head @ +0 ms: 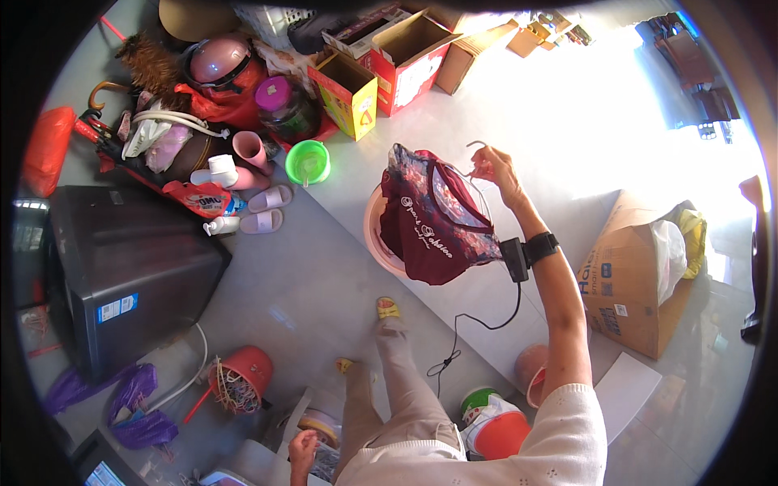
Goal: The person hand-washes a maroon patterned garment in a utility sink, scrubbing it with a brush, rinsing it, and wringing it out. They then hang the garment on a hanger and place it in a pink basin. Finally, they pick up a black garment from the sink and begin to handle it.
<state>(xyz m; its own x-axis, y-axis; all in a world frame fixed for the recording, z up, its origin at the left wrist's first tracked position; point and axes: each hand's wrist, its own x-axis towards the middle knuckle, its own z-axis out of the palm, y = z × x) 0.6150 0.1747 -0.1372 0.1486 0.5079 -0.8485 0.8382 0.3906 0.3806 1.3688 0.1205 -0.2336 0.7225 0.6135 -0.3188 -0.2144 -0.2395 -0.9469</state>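
Observation:
Raised out in front, my right hand (497,173) grips a clothes hanger (476,144) just below its curved hook. From the hanger hangs a maroon shirt (404,212) with a dark floral panel and white lettering on it. Behind and partly hidden by the shirt is a pale pink basin (372,234) on the floor. Low in the view, my left hand (302,452) is beside my left leg, its fingers partly curled; whether it holds anything is unclear. It is nearest to a stool-like item holding a roll of tape (319,425).
A black box-shaped appliance (140,267) stands at left. Opened cartons (410,67), a green tub (308,163) and slippers (264,220) lie ahead. To the right is a large cardboard box (632,285). A black cable (486,328) hangs from my right wrist's strapped device.

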